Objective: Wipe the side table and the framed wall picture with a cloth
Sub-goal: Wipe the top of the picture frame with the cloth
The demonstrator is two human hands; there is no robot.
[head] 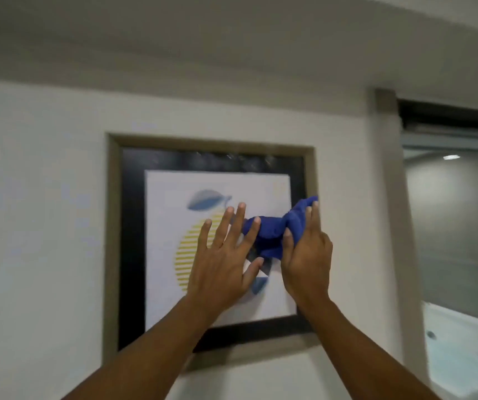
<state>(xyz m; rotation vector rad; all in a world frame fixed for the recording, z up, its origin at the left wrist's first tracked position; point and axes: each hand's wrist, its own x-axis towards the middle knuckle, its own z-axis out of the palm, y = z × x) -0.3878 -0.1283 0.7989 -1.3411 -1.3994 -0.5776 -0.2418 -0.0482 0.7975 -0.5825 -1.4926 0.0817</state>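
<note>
The framed picture [133, 226] hangs on the white wall, with a grey-brown frame, a black mat and a print of a yellow striped fruit with blue leaves. Both my hands are raised against its glass. My right hand [307, 255] grips a bunched blue cloth [272, 232] against the right half of the print. My left hand [226, 255] is spread flat on the glass, its index fingertip touching the cloth's left end. The side table is out of view.
White wall [44, 197] surrounds the picture. To the right stands a door jamb [388, 197], and beyond it a room with a white tub [463, 356] low at the right edge.
</note>
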